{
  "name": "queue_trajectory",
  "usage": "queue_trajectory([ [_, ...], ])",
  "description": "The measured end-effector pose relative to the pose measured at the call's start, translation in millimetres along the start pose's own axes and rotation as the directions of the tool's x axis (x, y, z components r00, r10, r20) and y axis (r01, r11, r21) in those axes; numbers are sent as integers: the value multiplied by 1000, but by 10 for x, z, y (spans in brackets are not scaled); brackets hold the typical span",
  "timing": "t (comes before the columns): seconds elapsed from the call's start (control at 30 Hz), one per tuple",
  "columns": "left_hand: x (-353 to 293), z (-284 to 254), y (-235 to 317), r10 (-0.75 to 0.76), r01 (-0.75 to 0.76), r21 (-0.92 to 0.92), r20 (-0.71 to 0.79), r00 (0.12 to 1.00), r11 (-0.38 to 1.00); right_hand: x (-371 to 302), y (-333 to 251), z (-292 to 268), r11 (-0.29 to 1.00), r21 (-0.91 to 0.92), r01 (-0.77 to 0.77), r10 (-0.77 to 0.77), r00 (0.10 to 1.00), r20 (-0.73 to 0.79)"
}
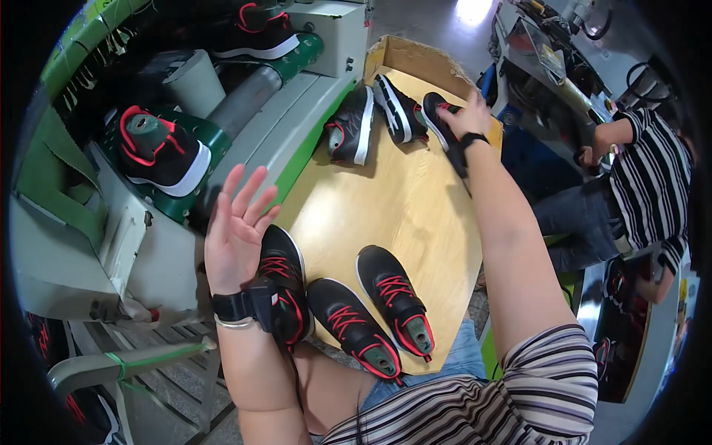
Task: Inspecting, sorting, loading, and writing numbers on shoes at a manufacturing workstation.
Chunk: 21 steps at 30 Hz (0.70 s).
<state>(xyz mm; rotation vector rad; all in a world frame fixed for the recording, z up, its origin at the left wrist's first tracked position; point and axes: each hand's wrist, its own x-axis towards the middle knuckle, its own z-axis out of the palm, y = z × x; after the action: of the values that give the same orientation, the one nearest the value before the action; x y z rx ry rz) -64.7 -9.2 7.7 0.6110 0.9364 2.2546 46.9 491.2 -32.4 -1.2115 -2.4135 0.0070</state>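
Note:
My right hand [469, 120] reaches to the far right of the wooden board and grips a black sneaker [437, 111] with a white sole edge. Beside it lie a tilted black sneaker [400, 111] showing its sole and another black sneaker [350, 127] on its side. My left hand [239, 231] is raised with fingers spread, holding nothing. Close to its wrist stands a black sneaker with red laces [285, 274], partly hidden by my arm. Two similar sneakers, one in the middle [350, 319] and one to the right [391, 289], have green lasts inside.
To the left, a grey-green machine [293, 104] carries a black-and-red sneaker [167, 152] on a green holder and another sneaker [256, 33] farther back. A raised cardboard edge [423, 63] borders the board's far end. A co-worker in a striped shirt [645, 163] stands at right.

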Motion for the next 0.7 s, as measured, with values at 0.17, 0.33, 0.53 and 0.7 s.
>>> queue_trajectory([
  [0.17,-38,-10,-11,-77,79,131,-18,997,988,-748,719,271,887,449,-104,-3,973,232],
  [0.33,-37,-40,-132,-112,115,131,-30,993,985,-2270,418,-805,888,437,-142,-2,949,314],
  [0.53,-162,199,-344,-237,227,213,22,971,950,-2947,313,-1176,345,762,-548,0,812,584],
  [0.7,-287,336,-579,-325,220,351,276,905,910,-3021,-344,-1684,86,843,-531,-207,818,536],
])
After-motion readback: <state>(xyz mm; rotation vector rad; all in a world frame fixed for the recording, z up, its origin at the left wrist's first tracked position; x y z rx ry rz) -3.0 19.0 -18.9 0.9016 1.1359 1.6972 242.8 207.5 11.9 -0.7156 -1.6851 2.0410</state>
